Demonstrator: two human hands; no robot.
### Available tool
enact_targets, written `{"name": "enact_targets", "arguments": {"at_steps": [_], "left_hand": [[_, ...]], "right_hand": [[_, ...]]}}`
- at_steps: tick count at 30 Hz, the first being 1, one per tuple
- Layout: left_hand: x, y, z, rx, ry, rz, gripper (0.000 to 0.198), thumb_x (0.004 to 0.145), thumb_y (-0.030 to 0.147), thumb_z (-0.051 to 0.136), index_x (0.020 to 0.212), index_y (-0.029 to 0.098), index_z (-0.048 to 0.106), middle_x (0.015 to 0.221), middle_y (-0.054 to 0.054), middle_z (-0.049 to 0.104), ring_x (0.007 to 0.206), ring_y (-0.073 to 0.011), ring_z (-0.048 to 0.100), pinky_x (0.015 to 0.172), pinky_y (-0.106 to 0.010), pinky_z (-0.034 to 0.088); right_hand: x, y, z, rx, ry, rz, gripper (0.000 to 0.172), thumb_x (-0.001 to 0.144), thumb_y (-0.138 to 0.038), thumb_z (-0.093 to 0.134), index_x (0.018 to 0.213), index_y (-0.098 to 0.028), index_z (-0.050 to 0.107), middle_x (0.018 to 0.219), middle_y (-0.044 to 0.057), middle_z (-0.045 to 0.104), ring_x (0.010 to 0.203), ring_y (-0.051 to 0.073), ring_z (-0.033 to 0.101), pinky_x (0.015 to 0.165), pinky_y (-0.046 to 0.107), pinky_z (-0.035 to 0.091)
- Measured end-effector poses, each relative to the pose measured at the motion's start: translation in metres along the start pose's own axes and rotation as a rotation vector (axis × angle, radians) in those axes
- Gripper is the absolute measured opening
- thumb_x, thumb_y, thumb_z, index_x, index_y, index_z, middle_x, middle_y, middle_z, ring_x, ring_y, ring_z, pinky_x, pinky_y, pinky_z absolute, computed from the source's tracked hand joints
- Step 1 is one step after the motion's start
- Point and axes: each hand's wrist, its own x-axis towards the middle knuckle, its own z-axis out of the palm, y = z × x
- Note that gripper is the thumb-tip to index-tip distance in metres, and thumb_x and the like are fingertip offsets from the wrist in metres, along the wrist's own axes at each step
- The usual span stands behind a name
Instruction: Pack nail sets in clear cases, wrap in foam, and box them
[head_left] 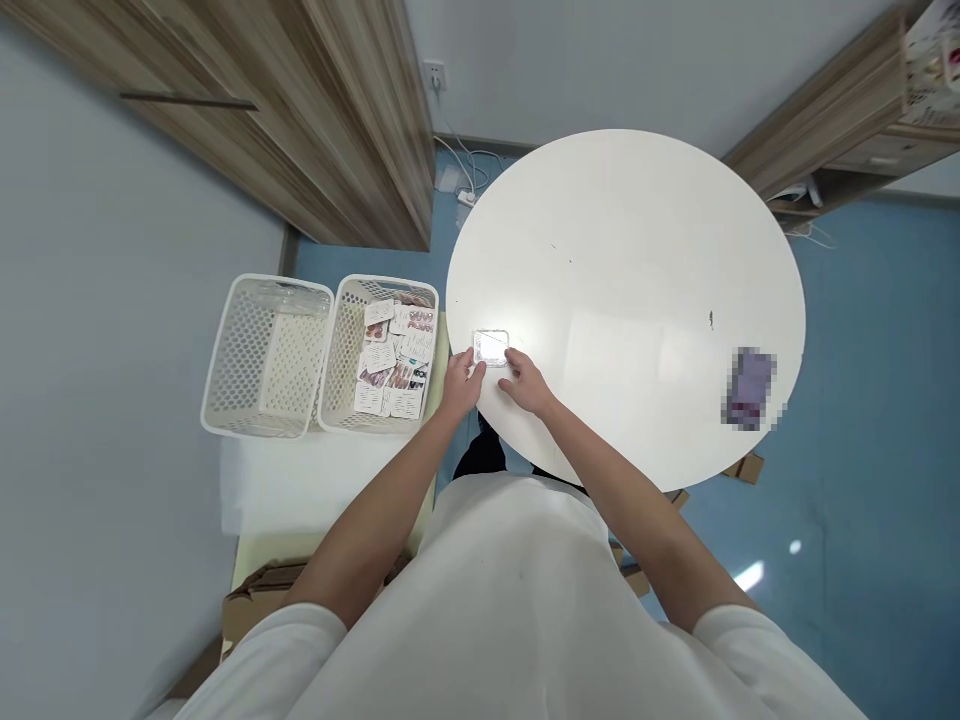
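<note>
A small clear plastic box [491, 347] with a white insert is at the left front edge of the round white table [637, 240]. My left hand [461, 384] grips its left side, with the thumb at the near corner and the fingers along the edge. On the other side, my right hand [528, 384] holds the right edge with its fingertips, its thumb a little lower and apart from the box. Whether the box rests on the tabletop or is slightly raised, I cannot tell.
Left of the table, one white basket [379, 284] holds several printed cards and packets. Beside it another white basket [268, 432] has clear plastic pieces inside. A blurred purple object [750, 385] lies at the table's right. Cardboard [262, 595] is at lower left.
</note>
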Motion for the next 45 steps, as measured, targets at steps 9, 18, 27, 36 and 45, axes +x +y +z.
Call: {"name": "enact_targets", "arguments": {"at_steps": [9, 18, 27, 36, 45], "left_hand": [[-0.033, 0.034, 0.046, -0.010, 0.033, 0.103, 0.039, 0.082, 0.032, 0.044, 0.118, 0.018, 0.051, 0.116, -0.008, 0.050, 0.105, -0.0192, 0.050, 0.093, -0.033, 0.040], [-0.101, 0.064, 0.135, 0.017, -0.101, 0.140, 0.037, 0.082, 0.028, 0.043, 0.117, 0.020, 0.052, 0.117, -0.007, 0.051, 0.107, -0.0181, 0.051, 0.090, -0.032, 0.041], [-0.135, 0.052, 0.172, 0.104, -0.109, 0.112, 0.037, 0.081, 0.024, 0.041, 0.116, 0.019, 0.053, 0.114, -0.008, 0.053, 0.103, -0.0176, 0.053, 0.089, -0.032, 0.042], [-0.150, 0.031, 0.171, 0.157, -0.124, 0.134, 0.037, 0.081, 0.021, 0.040, 0.115, 0.018, 0.053, 0.110, -0.008, 0.054, 0.099, -0.0168, 0.055, 0.085, -0.031, 0.045], [-0.150, 0.022, 0.159, 0.510, -0.236, 0.508, 0.052, 0.071, 0.023, 0.054, 0.121, 0.019, 0.044, 0.122, -0.012, 0.044, 0.113, -0.0266, 0.043, 0.092, -0.043, 0.039]], "right_hand": [[-0.048, 0.026, -0.050, 0.002, 0.087, -0.090, 0.063, 0.069, -0.018, 0.050, 0.130, -0.019, 0.035, 0.140, 0.007, 0.029, 0.125, 0.020, 0.033, 0.101, 0.036, 0.034], [-0.132, 0.108, -0.131, -0.001, 0.120, -0.122, 0.059, 0.072, -0.013, 0.045, 0.130, -0.022, 0.037, 0.129, 0.006, 0.046, 0.115, 0.019, 0.048, 0.097, 0.040, 0.040], [-0.163, 0.150, -0.141, -0.046, 0.042, -0.172, 0.055, 0.072, -0.009, 0.042, 0.126, -0.020, 0.043, 0.127, 0.004, 0.050, 0.115, 0.018, 0.048, 0.099, 0.038, 0.038], [-0.177, 0.157, -0.123, -0.201, 0.104, -0.169, 0.049, 0.073, -0.011, 0.042, 0.122, -0.017, 0.046, 0.127, 0.010, 0.047, 0.116, 0.022, 0.046, 0.096, 0.040, 0.040], [-0.184, 0.158, -0.100, -0.447, 0.184, -0.123, 0.049, 0.073, -0.014, 0.051, 0.121, -0.020, 0.042, 0.119, 0.012, 0.046, 0.106, 0.024, 0.050, 0.085, 0.041, 0.045]]}}
